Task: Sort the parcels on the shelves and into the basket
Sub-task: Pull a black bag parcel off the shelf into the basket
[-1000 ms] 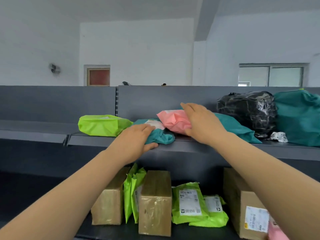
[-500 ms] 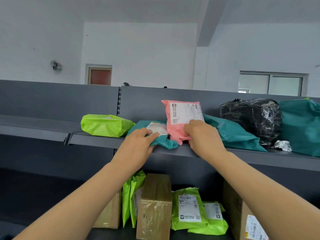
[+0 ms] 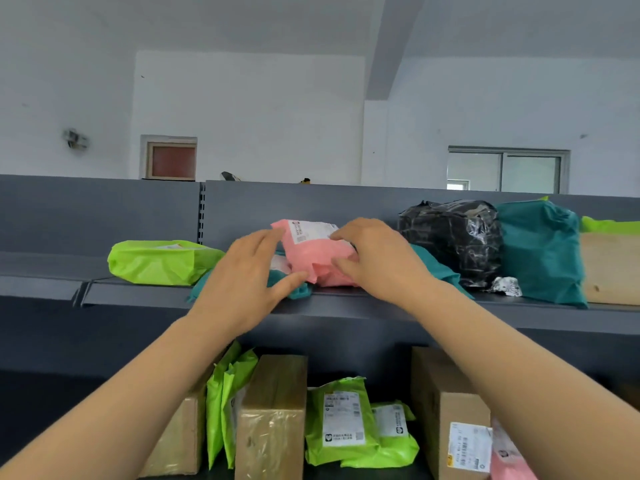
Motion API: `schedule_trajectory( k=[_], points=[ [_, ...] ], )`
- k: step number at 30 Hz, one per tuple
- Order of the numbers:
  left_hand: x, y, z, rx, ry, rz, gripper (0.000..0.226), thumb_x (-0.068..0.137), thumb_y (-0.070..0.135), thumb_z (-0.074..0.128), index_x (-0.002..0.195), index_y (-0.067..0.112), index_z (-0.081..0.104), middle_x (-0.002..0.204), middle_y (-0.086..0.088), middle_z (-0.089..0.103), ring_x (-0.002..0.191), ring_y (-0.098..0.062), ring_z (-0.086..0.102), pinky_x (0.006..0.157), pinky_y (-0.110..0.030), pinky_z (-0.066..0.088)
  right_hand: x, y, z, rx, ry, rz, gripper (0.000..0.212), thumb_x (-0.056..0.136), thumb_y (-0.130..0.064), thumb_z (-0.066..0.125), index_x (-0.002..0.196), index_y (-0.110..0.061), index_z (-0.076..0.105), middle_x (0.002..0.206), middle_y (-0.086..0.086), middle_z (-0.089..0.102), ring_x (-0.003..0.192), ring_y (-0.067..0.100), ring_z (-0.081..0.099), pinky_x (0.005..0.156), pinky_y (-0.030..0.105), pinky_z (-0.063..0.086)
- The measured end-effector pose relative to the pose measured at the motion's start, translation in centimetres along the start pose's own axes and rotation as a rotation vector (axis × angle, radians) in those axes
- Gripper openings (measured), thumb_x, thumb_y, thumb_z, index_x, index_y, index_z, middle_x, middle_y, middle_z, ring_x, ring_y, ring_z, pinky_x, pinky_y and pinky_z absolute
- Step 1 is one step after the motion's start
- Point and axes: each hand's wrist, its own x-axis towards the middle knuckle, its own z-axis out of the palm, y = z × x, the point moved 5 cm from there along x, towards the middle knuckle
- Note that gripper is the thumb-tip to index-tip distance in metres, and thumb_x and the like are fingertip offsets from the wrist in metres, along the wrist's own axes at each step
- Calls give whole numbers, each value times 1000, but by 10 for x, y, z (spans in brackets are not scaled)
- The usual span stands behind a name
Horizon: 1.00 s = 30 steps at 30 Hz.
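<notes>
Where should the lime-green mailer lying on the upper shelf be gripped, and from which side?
Probably its left end, approached from the front-left. The lime-green mailer lies flat on the upper shelf with that end free, while its right end meets the teal parcel beside the left hand. The right hand grips the pink parcel.

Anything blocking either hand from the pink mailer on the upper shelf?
Nothing visible. The right hand grips the pink plastic mailer bag, and the left hand touches its left edge. A teal plastic bag lies to its right, not in the way.
</notes>
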Motion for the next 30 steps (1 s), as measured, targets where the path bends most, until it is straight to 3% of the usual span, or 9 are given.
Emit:
schedule_trajectory(
  k=[3, 5, 9, 12, 17, 23, 25, 28, 30],
  points=[
    [12, 21, 8, 5, 20, 88, 78, 79, 66, 39, 139, 16, 44, 143, -6, 44, 130, -28, 40, 109, -37, 29, -10, 34, -15, 65, 22, 82, 59, 80, -46, 67, 132, -23, 52, 131, 0, 51, 123, 21, 43, 102, 36, 37],
    [21, 29, 18, -2, -50, 49, 73, 83, 62, 51, 144, 24, 35, 150, -5, 33, 136, -28, 30, 112, -38, 23, -19, 59, -14, 65, -49, 143, 82, 68, -58, 72, 138, -26, 43, 139, 0, 43, 130, 22, 37, 108, 40, 33],
    [41, 33, 43, 26, -254, -54, 82, 74, 70, 53, 145, 35, 30, 157, -4, 18, 140, -34, 21, 113, -47, 24, -37, 92, 4, 112, -209, 239, 103, 64, -57, 77, 148, -35, 23, 152, -1, 22, 136, 28, 28, 113, 42, 27],
    [45, 35, 52, 43, -391, -103, 71, 82, 52, 61, 144, 30, 34, 155, -3, 24, 136, -30, 33, 110, -40, 30, -40, 101, 16, 90, -196, 242, 82, 78, -48, 70, 147, -31, 28, 151, -1, 27, 134, 25, 34, 111, 36, 30],
    [46, 38, 44, 63, -252, -101, 41, 94, 21, 48, 134, 26, 52, 133, -10, 56, 121, -30, 48, 97, -34, 36, -47, 107, 12, -26, 21, 267, 39, 87, -15, 56, 124, -24, 62, 119, 4, 56, 109, 30, 54, 90, 40, 46],
    [53, 22, 41, -34, -212, -188, 32, 93, 8, 39, 115, 16, 61, 117, -15, 63, 105, -37, 54, 85, -40, 44, -75, 95, -16, 74, 487, 200, 25, 80, 0, 63, 101, -9, 74, 89, 8, 64, 85, 29, 61, 77, 38, 52],
    [55, 21, 43, -81, -273, -198, 42, 90, 4, 38, 125, 17, 57, 130, -13, 56, 117, -33, 50, 96, -40, 41, -89, 86, -22, 55, 589, 134, 24, 78, -1, 61, 97, -5, 75, 85, 8, 64, 80, 29, 61, 73, 34, 53],
    [51, 39, 33, -194, -227, -140, 51, 90, 23, 31, 139, 20, 46, 149, -4, 38, 137, -25, 33, 113, -41, 26, -106, 76, -14, -12, 607, 57, 25, 76, -7, 59, 96, -6, 75, 87, 7, 65, 82, 24, 58, 69, 30, 51],
    [44, 61, 21, -216, -98, -85, 63, 82, 38, 22, 133, 19, 53, 143, -4, 48, 132, -25, 39, 109, -41, 31, -112, 76, -3, -14, 543, 50, 28, 74, -11, 61, 99, -7, 74, 97, 6, 65, 93, 19, 53, 76, 28, 49]
  ],
)
